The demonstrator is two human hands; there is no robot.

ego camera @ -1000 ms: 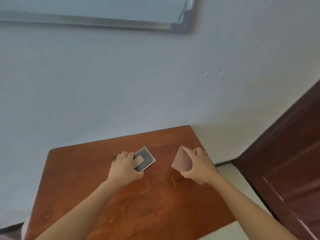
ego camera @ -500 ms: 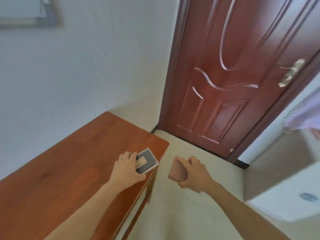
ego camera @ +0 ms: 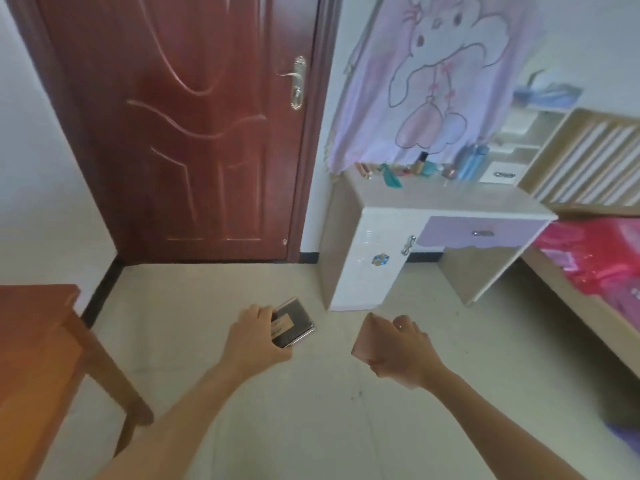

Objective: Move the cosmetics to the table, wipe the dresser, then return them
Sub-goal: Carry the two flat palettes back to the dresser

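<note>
Your left grip (ego camera: 256, 341) is closed round a dark flat case (ego camera: 294, 323); your right grip (ego camera: 405, 355) pinches a pink flat case (ego camera: 369, 341). Both hang over the floor (ego camera: 311, 427), between the wooden surface (ego camera: 31, 327) at left and the dresser (ego camera: 450, 199) ahead, where other cosmetics (ego camera: 422, 164) stand along the back.

The left forearm (ego camera: 180, 420) and right forearm (ego camera: 491, 414) are both bare from wrist to the frame's lower edge. One finger (ego camera: 400, 325) of the right grip (ego camera: 403, 355) carries a small pale glint, possibly a thin ring, though the blur leaves that unsure.
</note>
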